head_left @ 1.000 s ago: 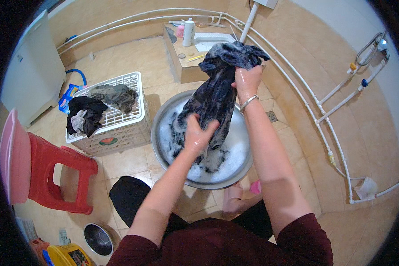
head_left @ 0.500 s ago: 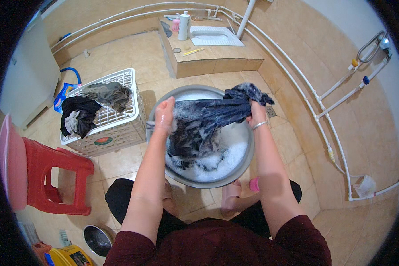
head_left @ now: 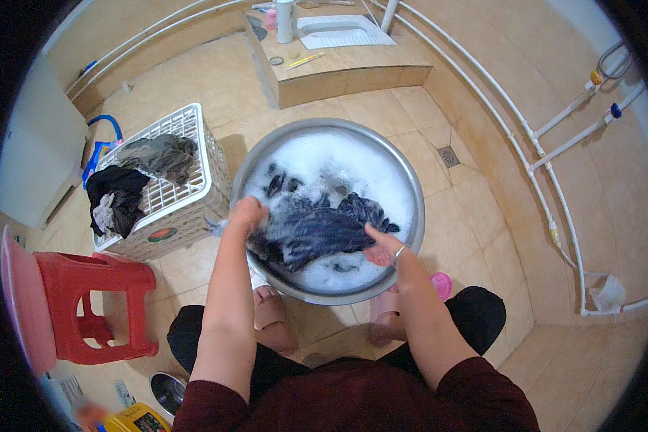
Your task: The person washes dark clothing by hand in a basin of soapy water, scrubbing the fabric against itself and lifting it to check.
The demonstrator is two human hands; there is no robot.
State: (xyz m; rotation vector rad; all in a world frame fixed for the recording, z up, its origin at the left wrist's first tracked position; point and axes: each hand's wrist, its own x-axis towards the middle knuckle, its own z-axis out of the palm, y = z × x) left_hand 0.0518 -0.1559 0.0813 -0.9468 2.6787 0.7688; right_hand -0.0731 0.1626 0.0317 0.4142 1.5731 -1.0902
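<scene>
A wet dark blue garment (head_left: 317,234) lies bunched in white suds inside a round grey metal basin (head_left: 415,169). My left hand (head_left: 249,214) is closed on the garment's left end, over the basin's left rim. A small pale, blurred strip (head_left: 214,227) hangs outside the rim beside this hand. At the garment's right end is my right hand (head_left: 383,246), its thumb and fingers apart, touching or very near the cloth. A bracelet circles the right wrist. Foam hides the lower part of the garment.
Left of the basin, a white slatted crate (head_left: 205,155) bears black and grey-green clothes (head_left: 162,157). A red plastic stool (head_left: 97,306) stands nearer. Beyond is a tiled step (head_left: 353,83) with a squat toilet (head_left: 345,32). White pipes (head_left: 493,119) run along the right wall.
Both hands have lowered toward me, and the lifted, stretched garment has dropped into the suds. My right hand has loosened from its grip. The view has shifted slightly.
</scene>
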